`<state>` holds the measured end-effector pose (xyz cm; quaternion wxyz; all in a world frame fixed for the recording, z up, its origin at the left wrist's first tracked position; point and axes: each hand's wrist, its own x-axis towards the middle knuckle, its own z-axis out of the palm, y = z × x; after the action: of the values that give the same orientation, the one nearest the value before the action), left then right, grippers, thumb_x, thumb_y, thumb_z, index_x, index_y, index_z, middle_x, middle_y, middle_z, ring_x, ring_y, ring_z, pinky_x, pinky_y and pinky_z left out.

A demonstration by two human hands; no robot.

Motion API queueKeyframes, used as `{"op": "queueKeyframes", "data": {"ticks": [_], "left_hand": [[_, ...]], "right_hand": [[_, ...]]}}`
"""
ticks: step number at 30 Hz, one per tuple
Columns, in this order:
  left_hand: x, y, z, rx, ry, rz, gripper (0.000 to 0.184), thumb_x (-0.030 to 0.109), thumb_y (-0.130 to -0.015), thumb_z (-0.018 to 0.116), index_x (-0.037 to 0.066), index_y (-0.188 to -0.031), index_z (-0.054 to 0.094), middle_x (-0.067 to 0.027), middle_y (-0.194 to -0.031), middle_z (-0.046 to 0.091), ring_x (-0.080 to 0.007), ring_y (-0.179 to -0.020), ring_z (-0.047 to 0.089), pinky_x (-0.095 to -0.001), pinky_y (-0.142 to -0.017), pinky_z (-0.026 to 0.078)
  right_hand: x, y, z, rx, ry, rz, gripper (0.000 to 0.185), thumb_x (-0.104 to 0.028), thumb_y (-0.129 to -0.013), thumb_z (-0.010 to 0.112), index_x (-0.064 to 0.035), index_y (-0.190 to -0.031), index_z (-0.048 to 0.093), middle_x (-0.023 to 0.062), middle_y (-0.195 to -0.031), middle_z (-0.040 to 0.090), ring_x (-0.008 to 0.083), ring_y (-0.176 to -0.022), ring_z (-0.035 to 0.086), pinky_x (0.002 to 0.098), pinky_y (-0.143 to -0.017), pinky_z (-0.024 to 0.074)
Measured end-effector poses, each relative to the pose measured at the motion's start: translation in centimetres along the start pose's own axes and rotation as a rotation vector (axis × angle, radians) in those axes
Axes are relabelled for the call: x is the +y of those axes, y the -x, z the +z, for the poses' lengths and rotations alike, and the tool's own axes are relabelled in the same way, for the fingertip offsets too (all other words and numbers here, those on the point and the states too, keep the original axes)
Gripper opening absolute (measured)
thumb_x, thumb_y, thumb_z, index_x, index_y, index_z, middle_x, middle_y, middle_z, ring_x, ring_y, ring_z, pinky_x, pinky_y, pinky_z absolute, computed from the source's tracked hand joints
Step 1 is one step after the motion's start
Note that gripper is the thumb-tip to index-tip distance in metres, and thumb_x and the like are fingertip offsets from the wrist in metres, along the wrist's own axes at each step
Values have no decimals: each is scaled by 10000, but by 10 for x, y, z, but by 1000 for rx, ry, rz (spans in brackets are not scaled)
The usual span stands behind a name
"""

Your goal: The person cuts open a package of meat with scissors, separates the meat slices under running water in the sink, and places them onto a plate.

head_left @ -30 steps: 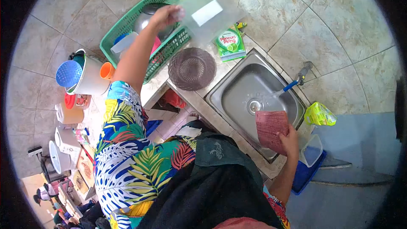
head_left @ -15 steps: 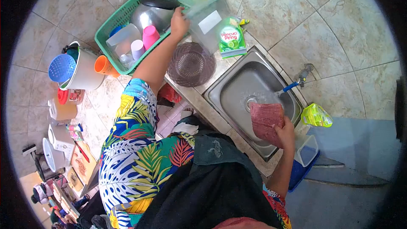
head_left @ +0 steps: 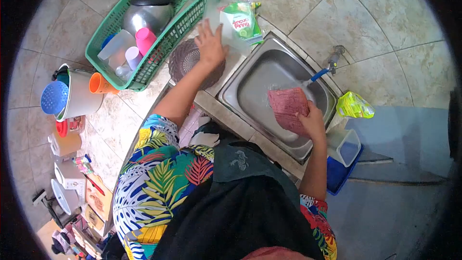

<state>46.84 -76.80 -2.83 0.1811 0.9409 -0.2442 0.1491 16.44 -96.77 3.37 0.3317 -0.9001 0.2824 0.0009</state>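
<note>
My right hand (head_left: 313,121) is closed on the edge of a reddish ribbed piece (head_left: 288,110), tilted over the steel sink (head_left: 250,79). Water runs near it from the blue-ended tap (head_left: 317,73). Fingers spread, my left hand (head_left: 211,43) is over a dark patterned glass bowl (head_left: 180,60) at the sink's left. Beside its fingertips is a blurred clear plastic container (head_left: 231,41); whether they touch cannot be made out. A green dish soap packet (head_left: 243,21) lies partly behind that container.
A green basket (head_left: 139,79) holds a metal pot, cups and plastic containers. Left of it are an orange cup (head_left: 97,83) and a white bucket (head_left: 82,96). Right of the sink are a yellow packet (head_left: 355,105), a clear container (head_left: 347,147) and a blue tray (head_left: 339,175).
My left hand has moved from the basket's edge to above the bowl, its fingers now spread. The clear container has come down beside the bowl. The view has shifted.
</note>
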Motion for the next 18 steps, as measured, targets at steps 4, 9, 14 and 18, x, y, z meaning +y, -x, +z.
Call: {"op": "queueKeyframes", "data": {"ticks": [4, 9, 14, 18], "left_hand": [[-38, -17, 8, 244, 465, -151, 587, 43, -645, 646, 121, -1195, 457, -229, -1292, 318, -445, -1185, 320, -433, -938, 349], [-49, -21, -15, -38, 781, -283, 455, -63, -640, 463, 109, -1017, 653, -145, -1025, 623, -235, -820, 611, -324, -779, 464], [-69, 4, -85, 40, 902, -42, 505, -81, -613, 432, 72, -1051, 632, -143, -1062, 611, -219, -910, 594, -299, -805, 449], [-125, 57, -158, -58, 1105, 11, 493, -96, -620, 430, 44, -1048, 632, -86, -1059, 619, -188, -1048, 534, -285, -922, 383]], "right_hand": [[-2, 1, 6, 4, -15, -44, 403, -115, -678, 657, -2, -1046, 540, 232, -925, 605, 385, -903, 578, 390, -758, 455], [8, -2, 15, -43, -40, -48, 398, -105, -673, 671, 14, -1032, 546, 222, -905, 610, 378, -869, 587, 389, -750, 453], [14, -2, 12, -130, 43, -73, 404, -110, -686, 669, 28, -1043, 542, 227, -933, 602, 355, -877, 587, 374, -773, 447], [27, -15, 16, -201, -70, -121, 512, -96, -653, 688, 22, -1121, 517, 185, -996, 596, 290, -923, 570, 333, -820, 428]]}}
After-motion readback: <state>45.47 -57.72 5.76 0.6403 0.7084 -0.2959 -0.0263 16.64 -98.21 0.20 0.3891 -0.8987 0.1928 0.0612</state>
